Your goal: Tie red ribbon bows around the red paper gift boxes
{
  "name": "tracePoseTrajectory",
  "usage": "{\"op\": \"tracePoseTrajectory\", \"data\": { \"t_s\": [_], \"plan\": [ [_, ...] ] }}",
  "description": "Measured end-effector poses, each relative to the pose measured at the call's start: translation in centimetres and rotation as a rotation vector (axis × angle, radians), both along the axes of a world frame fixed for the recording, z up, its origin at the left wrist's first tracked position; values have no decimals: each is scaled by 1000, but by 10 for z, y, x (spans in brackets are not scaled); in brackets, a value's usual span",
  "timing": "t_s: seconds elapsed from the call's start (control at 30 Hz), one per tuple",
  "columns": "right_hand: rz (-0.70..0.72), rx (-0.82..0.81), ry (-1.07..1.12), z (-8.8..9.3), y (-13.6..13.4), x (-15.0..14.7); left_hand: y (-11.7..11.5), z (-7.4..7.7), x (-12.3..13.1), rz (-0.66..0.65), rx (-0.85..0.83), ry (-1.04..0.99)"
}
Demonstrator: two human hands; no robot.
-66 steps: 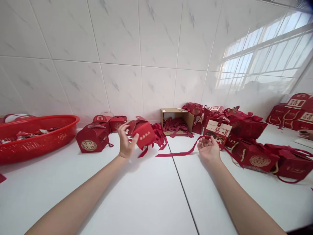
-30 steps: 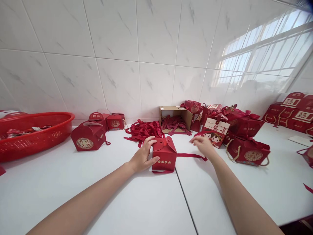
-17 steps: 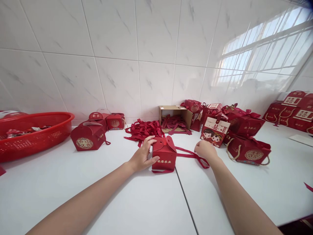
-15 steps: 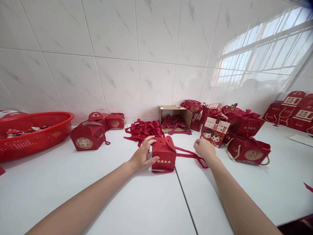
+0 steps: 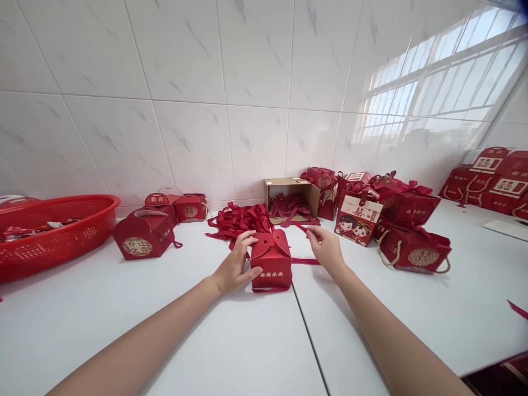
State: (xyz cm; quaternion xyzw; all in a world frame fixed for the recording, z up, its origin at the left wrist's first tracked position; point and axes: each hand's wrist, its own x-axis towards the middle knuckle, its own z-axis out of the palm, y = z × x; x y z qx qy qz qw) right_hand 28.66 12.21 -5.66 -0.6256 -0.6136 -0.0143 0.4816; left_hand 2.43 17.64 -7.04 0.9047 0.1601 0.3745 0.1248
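Head view: box (image 5: 270, 265) upright on table (image 5: 165, 330), a hand on each side
head: left hand (image 5: 231, 268) clasps box's left side, fingers curled over flap; right hand (image 5: 328, 250) pinched shut on ribbon (image 5: 307, 261) just right of box; ribbon pile (image 5: 239, 217) behind

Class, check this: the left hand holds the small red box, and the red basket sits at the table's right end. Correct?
No. The head view shows the left hand holding the small red box, but the red basket sits at the left end of the table.
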Motion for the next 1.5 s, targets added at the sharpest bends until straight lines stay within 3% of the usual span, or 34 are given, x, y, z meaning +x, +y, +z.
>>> {"op": "tracePoseTrajectory", "data": {
  "t_s": [0.13, 0.27, 0.73, 1.1, 1.23, 1.37, 1.5],
  "plan": [
    [49, 266, 5, 19, -10, -4, 1, -2, 0, 17, -14, 9],
    [171, 445, -82, 24, -15, -11, 2, -3, -1, -6, -32, 28],
    [231, 470, -84, 25, -20, -21, 3, -4, -1, -24, -30, 8],
    [224, 482, -111, 26, -22, -27, -3, 1, 4, -134, -36, -45],
    [222, 449, -134, 27, -24, -30, -18, 16, 15, -50, -212, -132],
    [260, 405, -173, 28, -26, -32, -38, 38, 31, 174, -308, -203],
    [296, 385, -180, 29, -29, -35, -51, 47, 43, 362, -350, -146]
  ]
}}
